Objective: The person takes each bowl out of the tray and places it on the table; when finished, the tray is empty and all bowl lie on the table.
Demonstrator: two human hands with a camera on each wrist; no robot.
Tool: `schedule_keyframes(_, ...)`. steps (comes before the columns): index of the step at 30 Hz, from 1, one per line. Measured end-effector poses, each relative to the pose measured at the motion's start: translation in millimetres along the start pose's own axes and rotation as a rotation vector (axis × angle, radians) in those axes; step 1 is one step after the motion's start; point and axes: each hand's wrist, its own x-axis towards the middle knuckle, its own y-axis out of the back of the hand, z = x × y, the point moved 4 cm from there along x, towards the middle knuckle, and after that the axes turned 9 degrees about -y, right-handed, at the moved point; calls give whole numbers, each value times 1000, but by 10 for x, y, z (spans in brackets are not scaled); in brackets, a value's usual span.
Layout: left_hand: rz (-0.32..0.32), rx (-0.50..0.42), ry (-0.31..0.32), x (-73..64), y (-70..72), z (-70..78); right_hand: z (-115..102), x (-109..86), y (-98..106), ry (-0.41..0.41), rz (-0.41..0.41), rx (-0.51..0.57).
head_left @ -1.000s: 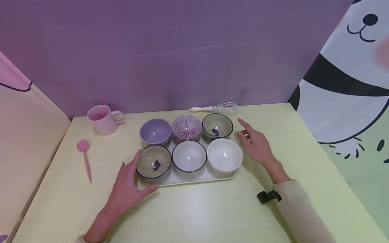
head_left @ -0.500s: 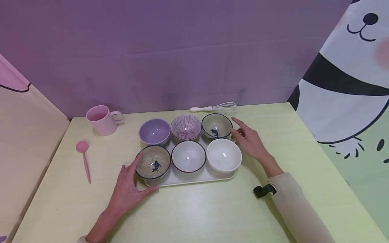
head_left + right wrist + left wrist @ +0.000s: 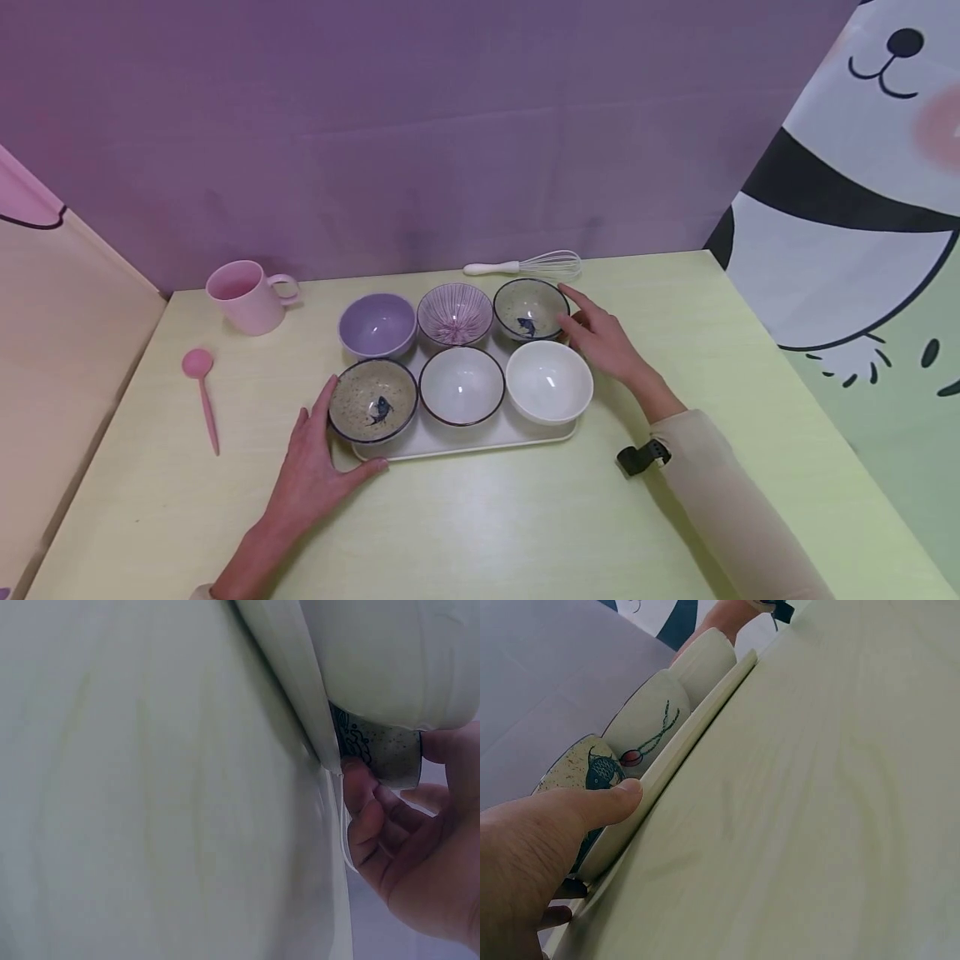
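Tray (image 3: 480,444): on table (image 3: 480,533), dial centre.
Tray back: 11 o'clock bowl (image 3: 377,327), 12 o'clock bowl (image 3: 455,315), 1 o'clock bowl (image 3: 532,308).
Tray front: 7 o'clock bowl (image 3: 373,400), 6 o'clock bowl (image 3: 462,386), 5 o'clock bowl (image 3: 549,382).
Mug (image 3: 251,300): 10 o'clock, well apart.
Spoon (image 3: 206,405): 9 o'clock, well apart.
Whisk (image 3: 514,267): 1 o'clock, behind bowls.
Left hand (image 3: 311,471): 8 o'clock.
Right hand (image 3: 606,344): 3 o'clock.

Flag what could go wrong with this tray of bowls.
Six bowls crowd the tray, so a tilt could make them knock or slide. The left hand is at the tray's front-left corner, the right hand nearer the back right; an uneven lift might tip it.
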Motion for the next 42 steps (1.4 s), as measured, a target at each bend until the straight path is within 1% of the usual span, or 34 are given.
schedule_keyframes(8,-3,-5,13,-13,3,-4,-13,9,-4,3,6,35)
schedule_keyframes(15,-13,-8,30,-17,13,-3,-37,21,-9,-35,20,68)
schedule_keyframes(23,-18,-4,38,-29,24,5,-51,34,-22,-100,9,222)
schedule_keyframes(28,-17,-10,24,-14,16,1,-84,27,-15,-126,41,262)
schedule_keyframes(32,-12,-16,11,-5,12,0,-95,21,-12,-138,49,282)
schedule_keyframes(37,-15,-15,17,-9,13,2,-77,25,-10,-136,57,317)
schedule_keyframes(42,-15,-14,24,-11,7,-5,-65,24,17,-137,64,374)
